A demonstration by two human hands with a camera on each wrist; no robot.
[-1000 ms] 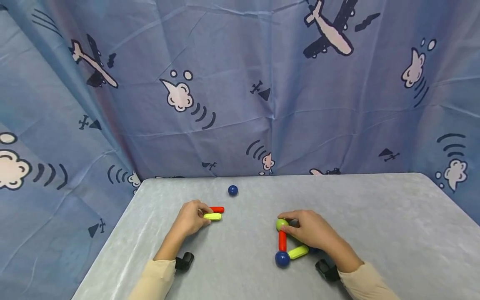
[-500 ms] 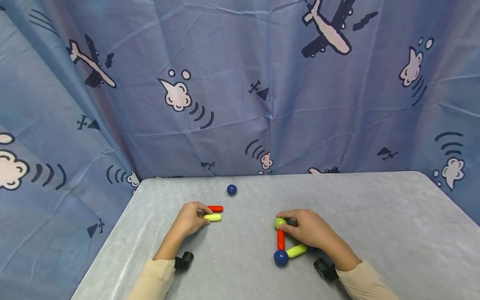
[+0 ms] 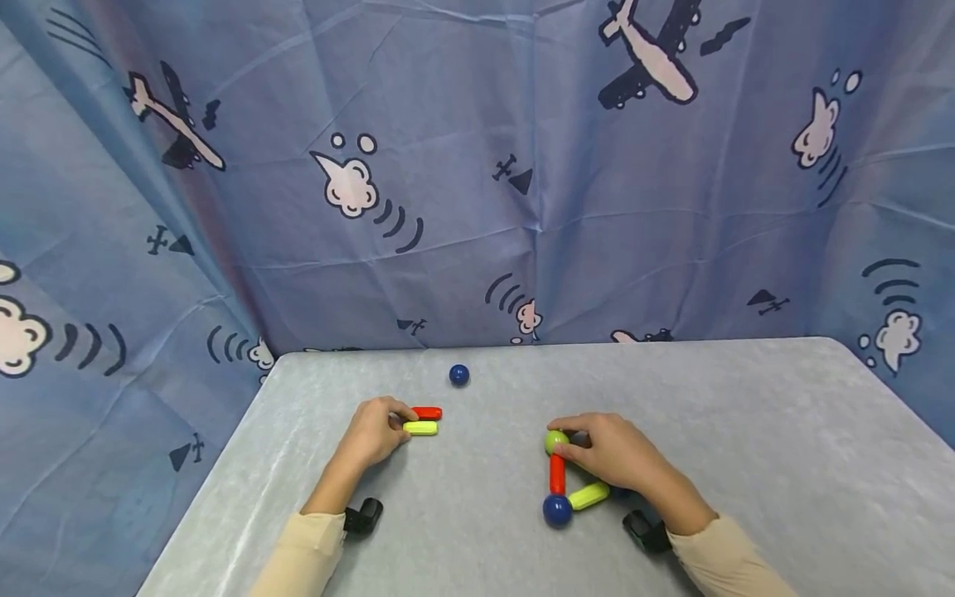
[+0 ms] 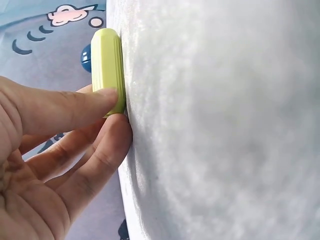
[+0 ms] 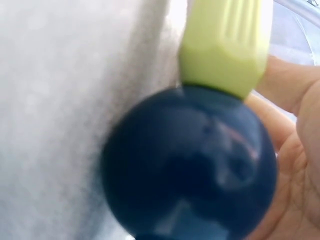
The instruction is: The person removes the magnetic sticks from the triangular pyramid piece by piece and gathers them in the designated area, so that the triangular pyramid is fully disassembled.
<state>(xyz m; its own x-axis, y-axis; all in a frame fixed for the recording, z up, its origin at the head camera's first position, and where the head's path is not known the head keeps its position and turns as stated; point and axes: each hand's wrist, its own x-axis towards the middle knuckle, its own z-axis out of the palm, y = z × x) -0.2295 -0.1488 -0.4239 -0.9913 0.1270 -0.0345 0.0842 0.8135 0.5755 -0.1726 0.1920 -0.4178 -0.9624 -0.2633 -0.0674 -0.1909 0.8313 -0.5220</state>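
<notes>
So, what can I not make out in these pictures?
Head: left end of one red stick, covered by the left hand.
Head: most of one blue ball, behind the right hand.
Left wrist: part of the far blue ball, behind the held yellow stick.
Right wrist: upper end of the close yellow stick, cut by the top edge.

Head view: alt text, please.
The right hand grips a green ball joined by a red rod to a blue ball. The left hand pinches a yellow rod beside another red rod, on a pale table, with a separate blue ball farther back.
</notes>
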